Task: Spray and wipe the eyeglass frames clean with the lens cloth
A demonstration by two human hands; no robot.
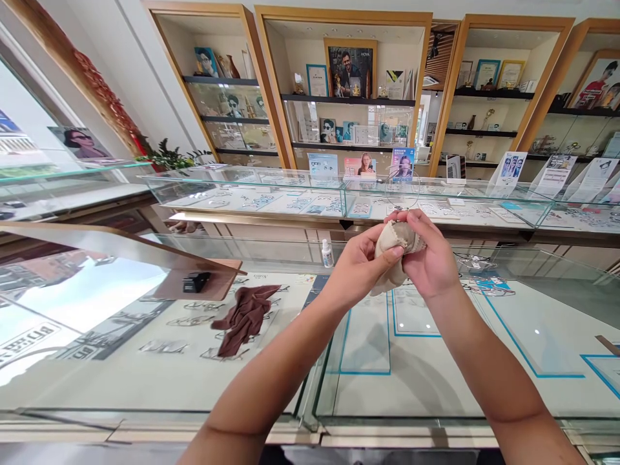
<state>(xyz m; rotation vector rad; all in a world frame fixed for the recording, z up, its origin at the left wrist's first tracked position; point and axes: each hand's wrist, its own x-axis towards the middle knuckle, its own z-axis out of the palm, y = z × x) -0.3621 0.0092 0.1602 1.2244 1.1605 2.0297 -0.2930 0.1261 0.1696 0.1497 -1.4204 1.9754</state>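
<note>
Above the glass counter, both hands are closed around a beige cloth with a frayed edge, bunched up between them. My left hand grips it from the left, thumb pressed on its front. From the right, my right hand pinches its other side, fingers curled over the top. A thin round rim, like one side of wire-framed glasses, sticks up faintly above the fingers. The rest of it is hidden by cloth and fingers. A small white spray bottle stands on the counter left of my hands.
A crumpled brown cloth lies on the left counter top, over displayed glasses. A wood-framed mirror stands at the left. Another glass showcase runs across behind, with shelves beyond it.
</note>
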